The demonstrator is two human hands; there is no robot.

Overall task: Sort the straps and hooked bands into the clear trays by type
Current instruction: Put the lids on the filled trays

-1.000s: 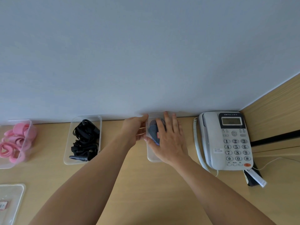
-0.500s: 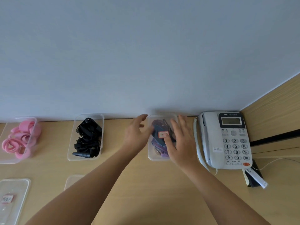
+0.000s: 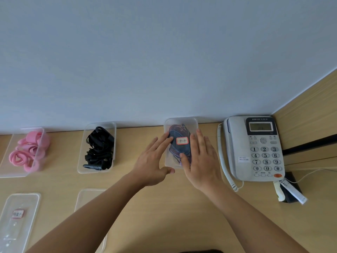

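Three clear trays stand along the wall. The left tray (image 3: 11, 161) holds pink straps (image 3: 27, 152). The middle tray (image 3: 82, 167) holds black straps (image 3: 99, 148). The right tray (image 3: 182, 121) holds dark blue and purple bands (image 3: 179, 150) under a clear lid with a red-edged label (image 3: 182, 140). My left hand (image 3: 153, 161) lies with straight fingers on the lid's left side. My right hand (image 3: 200, 161) lies flat on its right side, thumb on the lid.
A grey desk phone (image 3: 255, 148) stands right of the lidded tray, its coiled cord (image 3: 224, 161) beside my right hand. Two loose clear lids lie near the front, one labelled (image 3: 18, 216), the other (image 3: 87, 198) partly under my left forearm. A wooden partition (image 3: 310, 110) closes the right side.
Both hands have slid back toward me along the lid of the right tray, uncovering its label and the bands beneath. The view has dropped, showing the two loose lids.
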